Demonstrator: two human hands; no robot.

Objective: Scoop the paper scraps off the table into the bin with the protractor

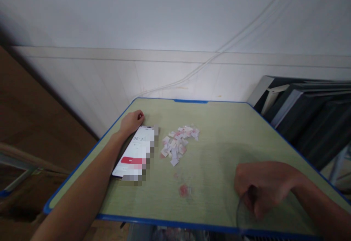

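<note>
My left hand (132, 121) rests on the table's far left part, fingers curled in, with no object visible in them. Just beside it lies a phone (138, 146) with a lit white screen, a timer and a red button; part of it is pixelated. Near the front right, my right hand (260, 186) is bent down with its fingers closed. A thin, clear thing with a curved edge (238, 211) shows at those fingers; its kind is unclear. Between my hands is a loose heap of small white and pinkish paper pieces (175, 144). A blurred red piece (183, 190) lies nearer to me.
The greenish tabletop (219, 124) has a blue rim. A pale wall with a cable (192, 73) stands behind it. Dark flat panels (309, 113) lean at the right, and a brown wooden panel (33, 106) is at the left. Under the front edge, a container (142, 232) partly shows.
</note>
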